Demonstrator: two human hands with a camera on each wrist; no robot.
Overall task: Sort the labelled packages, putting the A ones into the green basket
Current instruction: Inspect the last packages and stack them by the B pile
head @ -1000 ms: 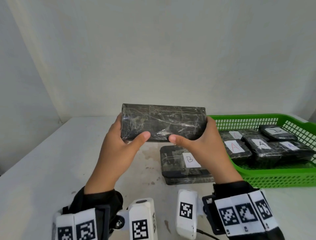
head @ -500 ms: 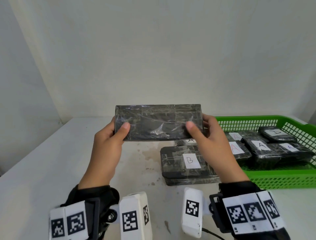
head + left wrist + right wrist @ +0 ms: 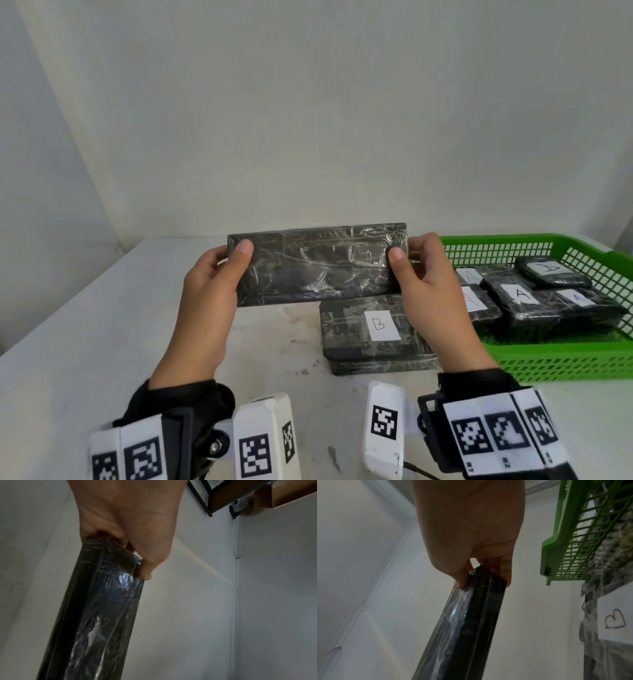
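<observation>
I hold a long flat package wrapped in dark plastic film upright above the table, its broad unlabelled side toward me. My left hand pinches its left end and my right hand pinches its right end. No label shows on the held package. Below it a stack of packages with a B label lies on the table. The green basket stands at the right with several A-labelled packages inside.
The white table runs to a wall behind and a wall at the left. The basket's near corner is close to my right hand. One package at the basket's back shows a label turned away from me.
The held package has turned from a tilted pose to stand upright and face me. Both hands slid outward from its lower middle to its two ends.
</observation>
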